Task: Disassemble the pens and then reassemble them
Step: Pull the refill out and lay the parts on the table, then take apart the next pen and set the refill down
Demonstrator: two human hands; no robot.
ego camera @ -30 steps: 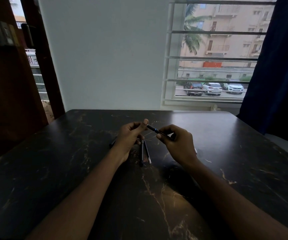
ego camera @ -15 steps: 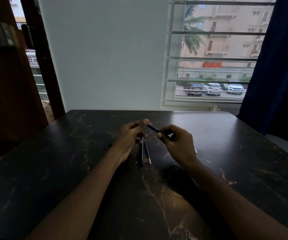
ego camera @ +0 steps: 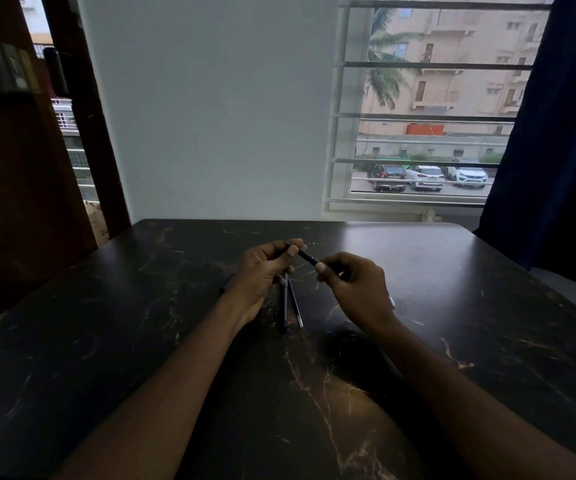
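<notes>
Two hands hold a dark pen (ego camera: pixel 304 255) just over the table (ego camera: pixel 141 341).
The pen is thin and black with a small blue ring. The left hand (ego camera: pixel 262 271) pinches one end and the right hand (ego camera: pixel 355 285) pinches the other, fingers curled. Below them two more pens (ego camera: pixel 285 303) lie side by side. Fingers cover much of the pen, and dim light blurs its small parts.
</notes>
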